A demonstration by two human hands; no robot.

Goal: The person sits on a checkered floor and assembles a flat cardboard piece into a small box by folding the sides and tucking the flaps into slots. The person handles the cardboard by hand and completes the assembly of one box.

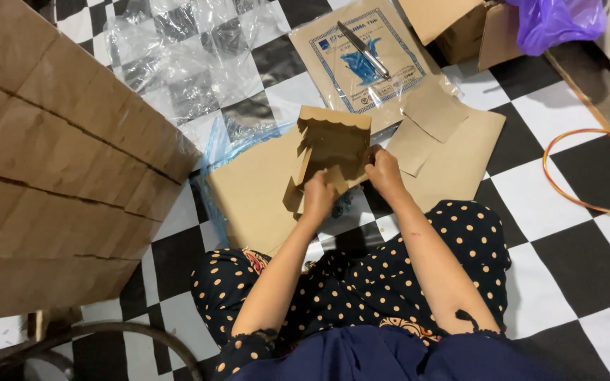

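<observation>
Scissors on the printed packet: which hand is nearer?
Right. The right hand grips the folded brown box just below the scissors; the left hand holds its lower edge, farther away.

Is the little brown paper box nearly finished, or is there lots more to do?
About halfway, by the look of it. The paper box already stands with its walls up and a wavy top edge. The left hand and right hand both grip its lower edge. Flat brown sheets lie unfolded on the floor, so more seems left.
</observation>
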